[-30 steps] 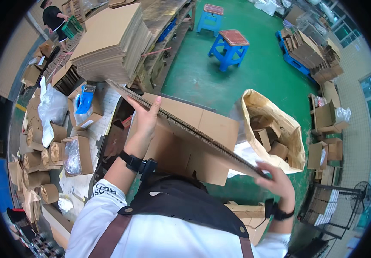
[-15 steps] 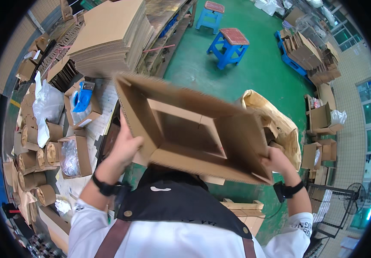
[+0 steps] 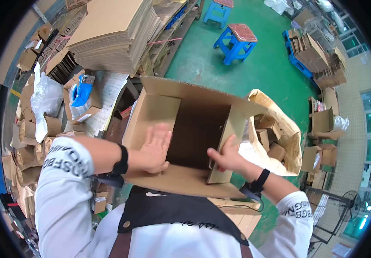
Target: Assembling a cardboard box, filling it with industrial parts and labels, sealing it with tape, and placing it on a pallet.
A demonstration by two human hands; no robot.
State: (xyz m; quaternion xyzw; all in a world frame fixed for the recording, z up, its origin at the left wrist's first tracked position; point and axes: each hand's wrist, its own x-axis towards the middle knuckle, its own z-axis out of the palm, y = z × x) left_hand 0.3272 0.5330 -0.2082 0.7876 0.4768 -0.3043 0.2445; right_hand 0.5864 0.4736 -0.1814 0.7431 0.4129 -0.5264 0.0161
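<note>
An open brown cardboard box is in front of my body. Its two short end flaps are folded inward over the dark opening, and the long flaps stand outward. My left hand lies flat on the left end flap, fingers stretched out and slightly smeared by motion. At the right end flap, my right hand rests with its thumb and forefinger spread apart. What supports the box from below is hidden.
Right of the box, a large tan paper sack holds several small cartons. A tall stack of flat cardboard stands far left, near a blue tape dispenser. Blue stools stand ahead on the green floor. Pale wood shows below.
The box has come down from a tilted, raised hold at both ends. Its end flaps now fold inward. My hands have moved from its ends onto those flaps.
</note>
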